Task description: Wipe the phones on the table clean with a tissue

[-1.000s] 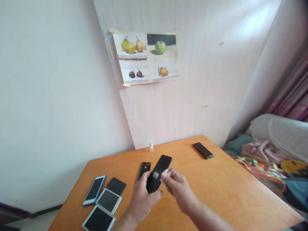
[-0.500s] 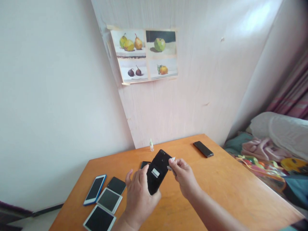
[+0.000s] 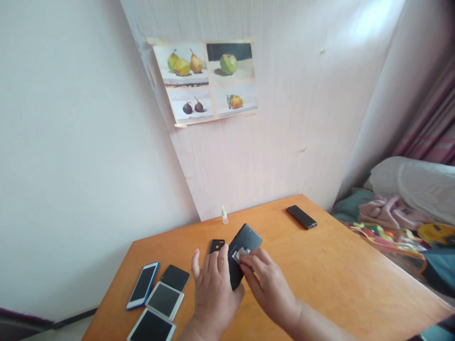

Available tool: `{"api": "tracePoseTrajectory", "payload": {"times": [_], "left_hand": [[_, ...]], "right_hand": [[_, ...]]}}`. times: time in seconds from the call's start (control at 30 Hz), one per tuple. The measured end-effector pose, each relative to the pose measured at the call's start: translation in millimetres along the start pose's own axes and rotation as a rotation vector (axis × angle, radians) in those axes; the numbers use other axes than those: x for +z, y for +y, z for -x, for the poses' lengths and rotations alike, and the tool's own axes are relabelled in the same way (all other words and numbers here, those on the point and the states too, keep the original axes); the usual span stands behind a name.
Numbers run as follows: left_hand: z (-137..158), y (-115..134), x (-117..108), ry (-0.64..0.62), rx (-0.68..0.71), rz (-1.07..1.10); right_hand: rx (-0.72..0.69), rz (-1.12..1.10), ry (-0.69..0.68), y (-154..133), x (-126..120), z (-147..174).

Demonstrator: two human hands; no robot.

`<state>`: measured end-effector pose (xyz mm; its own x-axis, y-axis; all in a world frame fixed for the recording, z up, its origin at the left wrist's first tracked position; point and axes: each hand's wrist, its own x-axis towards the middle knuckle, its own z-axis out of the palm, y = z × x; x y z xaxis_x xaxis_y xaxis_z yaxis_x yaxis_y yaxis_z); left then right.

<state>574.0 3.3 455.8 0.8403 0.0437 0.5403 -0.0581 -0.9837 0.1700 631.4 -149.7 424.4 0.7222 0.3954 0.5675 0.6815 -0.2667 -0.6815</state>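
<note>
My left hand (image 3: 216, 289) is wrapped round the lower left edge of a black phone (image 3: 249, 239), which tilts upward above the table. My right hand (image 3: 268, 282) pinches a small crumpled white wipe (image 3: 243, 253) against the middle of the phone's upper face. That face looks dark grey and glossy. The phone's lower part is covered by my fingers. Just behind my left hand lies a black phone case (image 3: 216, 245) with round cutouts, partly hidden.
On the left of the table (image 3: 313, 265) lie a white phone with a blue edge (image 3: 143, 284), a black phone (image 3: 176, 277) and two white-framed devices (image 3: 165, 300). A small clear bottle (image 3: 224, 215) stands near the wall. Another dark phone (image 3: 301, 217) lies far right.
My right hand has moved left and down from the phone's upper right edge onto the middle of its face, with the wipe. The camera and round sensor seen on the phone before no longer show.
</note>
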Motion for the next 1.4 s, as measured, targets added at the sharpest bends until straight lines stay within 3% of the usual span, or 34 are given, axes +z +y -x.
{"api": "tracePoseTrajectory", "payload": {"times": [0.07, 0.1, 0.2, 0.27, 0.43, 0.63, 0.8, 0.97, 1.13, 1.3, 1.4], "left_hand": [[1, -1, 1, -0.006, 0.014, 0.004], [2, -1, 1, -0.013, 0.019, 0.0], [4, -1, 0, -0.043, 0.037, -0.027], [4, 0, -1, -0.053, 0.052, -0.04], [2, 0, 0, -0.049, 0.061, -0.058], [1, -1, 0, -0.054, 0.069, -0.107], [0, -1, 1, -0.04, 0.094, -0.079], [1, -1, 2, -0.075, 0.107, -0.117], [1, -2, 4, -0.08, 0.105, -0.109], [0, -1, 5, -0.112, 0.105, -0.132], [0, 0, 5, -0.103, 0.093, -0.106]], "right_hand": [[-0.046, -0.004, -0.072, -2, 0, 2], [-0.037, 0.008, -0.044, 0, -1, 0], [0.053, 0.074, 0.187, 13, -8, -8], [0.034, 0.114, 0.242, 16, -10, -8], [-0.25, 0.285, -0.076, 5, -3, 8], [-0.131, 0.441, 0.029, 6, -5, 7], [-0.284, 0.377, -0.136, 2, -4, 8], [-0.053, 0.452, 0.022, 20, -6, 5], [-0.279, 0.385, -0.199, 20, -1, 12], [-0.056, 0.416, -0.005, 22, -1, 4], [-0.209, 0.392, -0.116, 19, 3, 6]]}}
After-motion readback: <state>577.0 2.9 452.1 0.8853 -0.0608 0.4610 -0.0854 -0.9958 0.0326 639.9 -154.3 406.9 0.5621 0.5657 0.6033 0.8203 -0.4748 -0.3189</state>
